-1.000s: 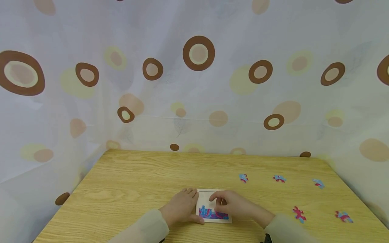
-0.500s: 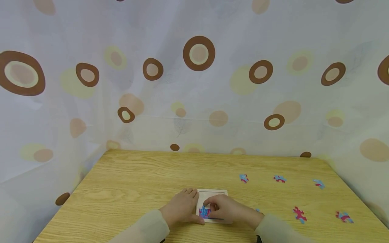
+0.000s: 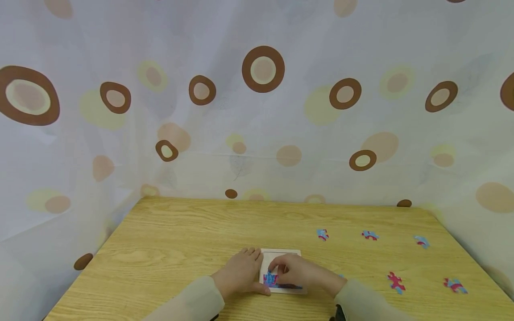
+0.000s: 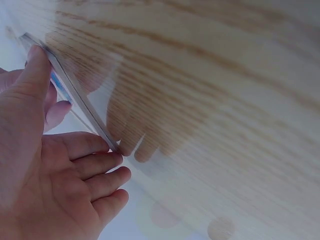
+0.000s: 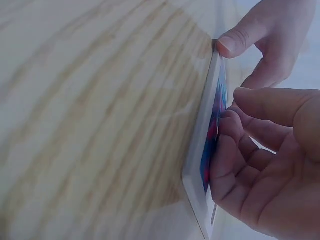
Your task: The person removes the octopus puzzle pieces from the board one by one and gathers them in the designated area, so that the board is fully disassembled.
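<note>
"How much room is around the puzzle tray point(image 3: 287, 292)?"
"The counter point(image 3: 184, 232) runs wide to its left and beyond, back to the spotted curtain point(image 3: 263, 133)."
"What's in the way?"
"Loose jigsaw pieces point(image 3: 396, 282) to the right, one partly hidden. The left hand point(image 3: 242, 272), thumb and fingers apart, touches the tray's left edge."
"And inside?"
"Picture pieces point(image 3: 269, 279) along the near side; the right hand point(image 3: 299, 269) bends over them, its grip's hold impossible to tell."

Two hands point(image 3: 242, 272) point(image 3: 299, 270), one tray point(image 3: 267, 258) — five stray puzzle pieces point(image 3: 395, 281), a sixth point(image 3: 341, 276) mostly hidden.
</note>
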A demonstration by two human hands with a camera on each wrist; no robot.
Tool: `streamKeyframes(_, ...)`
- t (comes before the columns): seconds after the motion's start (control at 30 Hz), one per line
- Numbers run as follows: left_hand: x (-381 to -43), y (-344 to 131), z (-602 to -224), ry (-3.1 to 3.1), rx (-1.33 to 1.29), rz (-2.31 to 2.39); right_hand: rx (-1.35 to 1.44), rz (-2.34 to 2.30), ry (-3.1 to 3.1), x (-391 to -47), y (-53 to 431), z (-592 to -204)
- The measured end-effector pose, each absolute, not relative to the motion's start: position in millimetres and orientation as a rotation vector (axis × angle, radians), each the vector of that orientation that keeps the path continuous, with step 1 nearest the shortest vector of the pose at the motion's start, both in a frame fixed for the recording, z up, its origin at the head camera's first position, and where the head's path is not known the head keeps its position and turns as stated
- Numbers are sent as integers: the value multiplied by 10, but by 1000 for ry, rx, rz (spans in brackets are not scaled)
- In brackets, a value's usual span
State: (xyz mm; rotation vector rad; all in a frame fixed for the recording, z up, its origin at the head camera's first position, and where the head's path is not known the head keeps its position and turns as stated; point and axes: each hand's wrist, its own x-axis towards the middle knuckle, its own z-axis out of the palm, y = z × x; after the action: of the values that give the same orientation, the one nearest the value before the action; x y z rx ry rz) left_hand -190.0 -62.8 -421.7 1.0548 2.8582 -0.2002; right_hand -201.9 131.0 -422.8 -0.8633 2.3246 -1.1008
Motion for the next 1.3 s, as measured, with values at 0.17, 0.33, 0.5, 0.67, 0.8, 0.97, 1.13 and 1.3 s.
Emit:
streamKeyframes(0.17,-1889,-628,-4207,2855,1055,-204,-832,-1145,2283,-2026,1311,-4205)
streamKeyframes(0.33,-1882,-631,-4204,2865,1057,-219,-841,-1167,2266,-2015,1296,-4182)
streamKeyframes(0.5,-1879,-624,-4196,2867,1054,-219,-812,-1190,2271,-1982,1290,-4163)
streamKeyframes(0.67,-1879,-618,-4193,2858,1052,-261,-796,-1188,2285,-1984,1278,-4180)
streamKeyframes(0.8,-1879,-620,-4184,2867,1064,-270,-817,-1142,2354,-1993,1251,-4208)
streamKeyframes(0.97,-1886,-617,-4203,2866,1051,-258,-811,-1079,2425,-1997,1212,-4248)
streamKeyframes(1.13,-1894,-610,-4211,2863,1027,-271,-809,-1046,2471,-1994,1188,-4271)
streamKeyframes(1.3,-1894,-606,-4206,2861,1016,-282,-826,-1132,2468,-1995,1211,-4276)
